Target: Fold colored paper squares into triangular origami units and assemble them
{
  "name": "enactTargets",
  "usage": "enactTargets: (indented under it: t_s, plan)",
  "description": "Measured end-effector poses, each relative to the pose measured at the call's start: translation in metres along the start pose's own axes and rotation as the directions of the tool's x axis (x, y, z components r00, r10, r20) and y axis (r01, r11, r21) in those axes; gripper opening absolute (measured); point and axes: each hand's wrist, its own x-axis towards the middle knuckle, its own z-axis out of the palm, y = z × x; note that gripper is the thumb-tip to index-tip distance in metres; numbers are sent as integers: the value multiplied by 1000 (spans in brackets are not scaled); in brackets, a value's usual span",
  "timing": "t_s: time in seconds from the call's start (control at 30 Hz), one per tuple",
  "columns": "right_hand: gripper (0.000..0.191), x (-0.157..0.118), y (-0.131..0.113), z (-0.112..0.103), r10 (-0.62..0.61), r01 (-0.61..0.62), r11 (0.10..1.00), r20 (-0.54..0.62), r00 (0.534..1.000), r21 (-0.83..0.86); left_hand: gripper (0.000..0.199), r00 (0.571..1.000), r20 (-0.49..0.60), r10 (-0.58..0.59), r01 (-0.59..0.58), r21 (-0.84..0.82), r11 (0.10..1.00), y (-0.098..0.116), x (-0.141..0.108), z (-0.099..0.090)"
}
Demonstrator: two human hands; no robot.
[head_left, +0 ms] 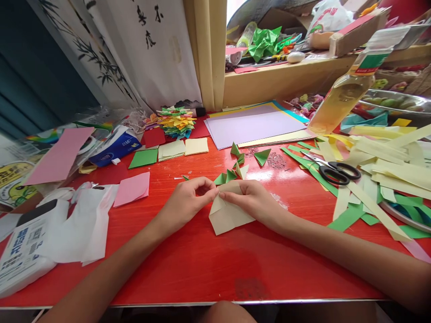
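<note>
A cream sheet of paper [232,216], creased and partly folded, is held between my two hands above the red table. My left hand [191,197] pinches its upper left corner between thumb and forefinger. On the other side, my right hand [257,202] grips the top edge, thumb in front and the other fingers mostly hidden behind the paper. Just beyond my fingers lie several small folded green paper pieces [220,178] and a folded cream piece [243,171]. One green folded triangle [262,156] rests a little farther off.
Black-handled scissors [340,172] lie among cut paper strips [387,168] at right, near a leaning bottle [350,85]. Purple sheets [256,123] lie at the back. Pink squares [132,189], a green square [143,158] and a wipes pack [27,251] are at left.
</note>
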Motion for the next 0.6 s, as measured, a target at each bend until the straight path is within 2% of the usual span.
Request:
enactTargets:
  t_s: [0.17, 0.43, 0.6]
  plan:
    - [27, 1, -1, -2, 12, -11, 1000, -24, 1000, 27, 24, 998, 49, -37, 38, -21, 999, -1, 0, 1]
    - [29, 4, 4, -3, 88, -81, 992, -78, 993, 93, 21, 997, 64, -39, 42, -42, 998, 2, 0, 1]
    - [28, 9, 8, -9, 113, -72, 973, -181, 977, 221, 23, 988, 101, -113, 108, 54, 993, 2, -2, -9]
